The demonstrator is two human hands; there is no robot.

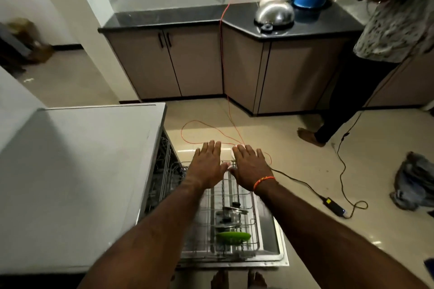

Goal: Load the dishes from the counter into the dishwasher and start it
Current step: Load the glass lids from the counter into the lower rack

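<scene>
Both hands stretched flat and empty over the pulled-out rack (244, 245), left hand (207, 166) beside right hand (250, 168), fingers straight. A green dish (233, 237) and steel lids (231, 214) sat in the rack. Bowls (274, 13) remained on the counter (164, 20).

A shiny domed steel bowl (275, 14) rests on the glossy black stone table (164, 19); the silver wire dishwasher rack (211, 225) is metal.
</scene>
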